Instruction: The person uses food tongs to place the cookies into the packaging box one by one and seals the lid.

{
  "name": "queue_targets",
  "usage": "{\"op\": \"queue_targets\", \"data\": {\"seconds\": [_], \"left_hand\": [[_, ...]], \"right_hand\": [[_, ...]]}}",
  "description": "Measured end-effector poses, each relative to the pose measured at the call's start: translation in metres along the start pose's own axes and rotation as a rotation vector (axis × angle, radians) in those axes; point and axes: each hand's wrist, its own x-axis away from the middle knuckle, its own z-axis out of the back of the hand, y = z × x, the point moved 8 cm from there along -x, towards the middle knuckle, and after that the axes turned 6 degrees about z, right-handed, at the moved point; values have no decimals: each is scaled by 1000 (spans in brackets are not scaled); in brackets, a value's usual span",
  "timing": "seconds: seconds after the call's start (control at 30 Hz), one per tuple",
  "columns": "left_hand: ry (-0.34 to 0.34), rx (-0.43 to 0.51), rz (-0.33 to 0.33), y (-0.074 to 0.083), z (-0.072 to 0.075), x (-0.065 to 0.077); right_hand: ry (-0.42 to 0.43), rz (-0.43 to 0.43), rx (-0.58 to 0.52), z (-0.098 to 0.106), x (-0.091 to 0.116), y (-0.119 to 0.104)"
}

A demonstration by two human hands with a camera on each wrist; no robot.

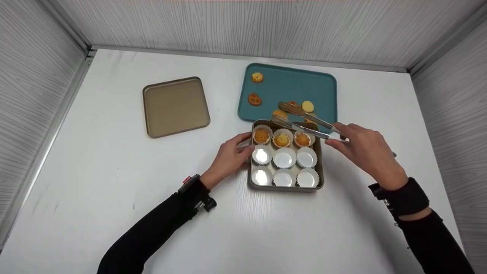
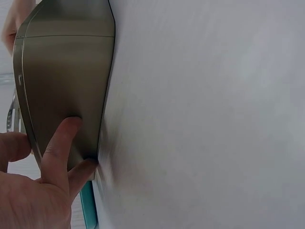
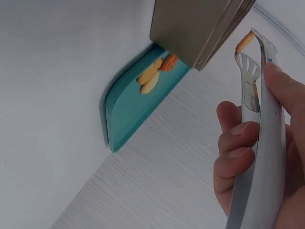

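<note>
My right hand (image 1: 365, 152) grips a pair of metal tongs (image 1: 304, 131), whose slotted tips pinch a cookie (image 3: 245, 42) above the far edge of a square tin (image 1: 286, 188). Inside the tin are rows of white paper cups (image 1: 284, 157); the three at the back each hold a cookie (image 1: 261, 136). My left hand (image 1: 228, 156) holds the tin's left side, with one digit on the rim and fingers (image 2: 59, 148) against the outer wall. More cookies lie on a teal tray (image 1: 289, 85) behind the tin, some partly hidden by the tongs.
A shallow gold-brown square lid or tray (image 1: 175, 107) lies on the white table (image 1: 125, 182) to the left. At the teal tray's left end are a ring-shaped cookie (image 1: 257, 77) and a pretzel-like one (image 1: 254, 99). Grey wood-grain panels (image 1: 247, 26) close in the table.
</note>
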Motion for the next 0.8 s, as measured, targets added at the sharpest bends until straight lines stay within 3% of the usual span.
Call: {"op": "queue_targets", "data": {"seconds": [0.23,0.8], "left_hand": [[-22,48,22,-1,-2,1],[-15,29,21,0,-1,0]], "right_hand": [[-3,62,6,-1,8,-16],[-168,99,2,-20,16,-31]]}}
